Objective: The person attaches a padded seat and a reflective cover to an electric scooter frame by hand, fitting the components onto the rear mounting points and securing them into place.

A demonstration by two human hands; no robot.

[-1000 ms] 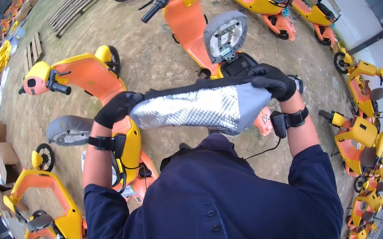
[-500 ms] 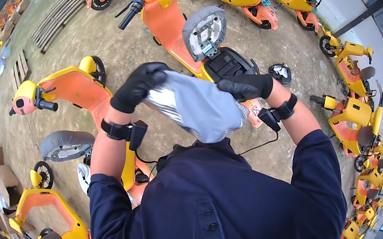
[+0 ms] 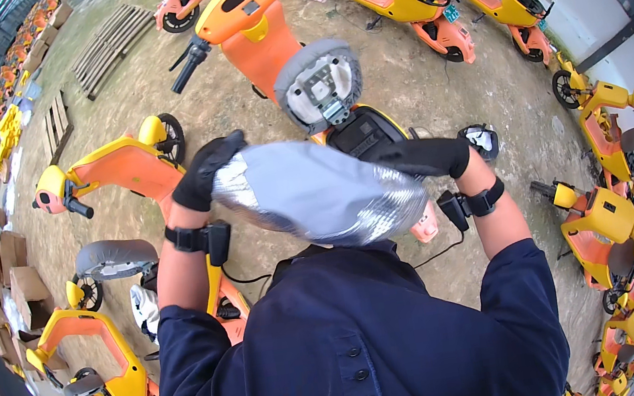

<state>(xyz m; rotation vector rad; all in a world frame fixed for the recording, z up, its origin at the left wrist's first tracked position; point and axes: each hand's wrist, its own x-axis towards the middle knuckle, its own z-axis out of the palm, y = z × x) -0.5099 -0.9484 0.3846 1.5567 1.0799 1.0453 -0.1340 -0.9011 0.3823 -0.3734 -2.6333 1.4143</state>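
A grey fabric seat cover [image 3: 307, 183] with shiny silver lining along its edges is stretched between my two black-gloved hands, close to my chest. My left hand [image 3: 208, 174] grips its left end, fingers curled over the edge. At the right end, my right hand [image 3: 426, 158] holds the upper edge, its fingertips partly hidden by the cloth. Just beyond stands an orange and yellow scooter [image 3: 258, 52]. Its seat [image 3: 319, 88] is tipped up, underside showing, and grey cloth wraps the rim. Below that seat lies a black open compartment [image 3: 361, 133], partly covered by the held cloth.
Another scooter [image 3: 114, 163] stands at my left, with a raised grey seat [image 3: 116, 258]. More scooters [image 3: 611, 213] line the right wall. A small dark object with white inside [image 3: 479, 140] lies right of my hand. Pallets [image 3: 114, 48] and cardboard boxes [image 3: 29, 291] are at left.
The cover has been spread wider and flatter, with more silver lining showing at its right. My left hand has moved left and slightly down; my right hand has shifted slightly right and down.
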